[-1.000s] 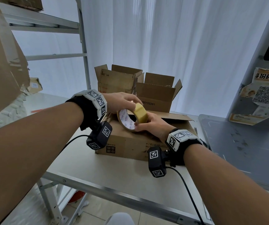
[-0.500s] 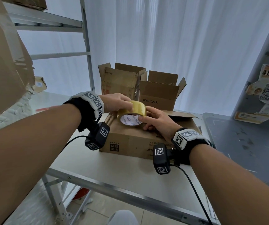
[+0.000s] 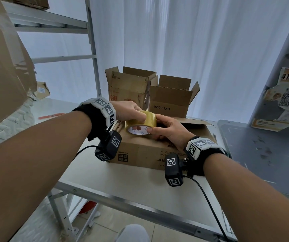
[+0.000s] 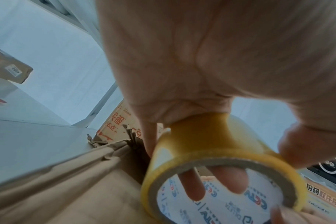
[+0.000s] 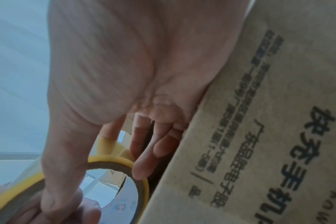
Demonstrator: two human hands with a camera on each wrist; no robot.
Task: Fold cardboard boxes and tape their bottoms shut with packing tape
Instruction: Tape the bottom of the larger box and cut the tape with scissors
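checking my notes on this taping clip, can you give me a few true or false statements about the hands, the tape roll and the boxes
1. Both hands hold the yellow roll of packing tape. True: the left hand grips it from above and the right hand from the side.
2. The roll lies flat on the white table. False: it is held over the brown cardboard box lying nearest the person.
3. Two open brown cardboard boxes stand behind that box. True.
4. A strip of tape already runs across the near box. False: no tape shows on it.
5. Fingers of the left hand reach inside the roll's core. True, in the left wrist view.
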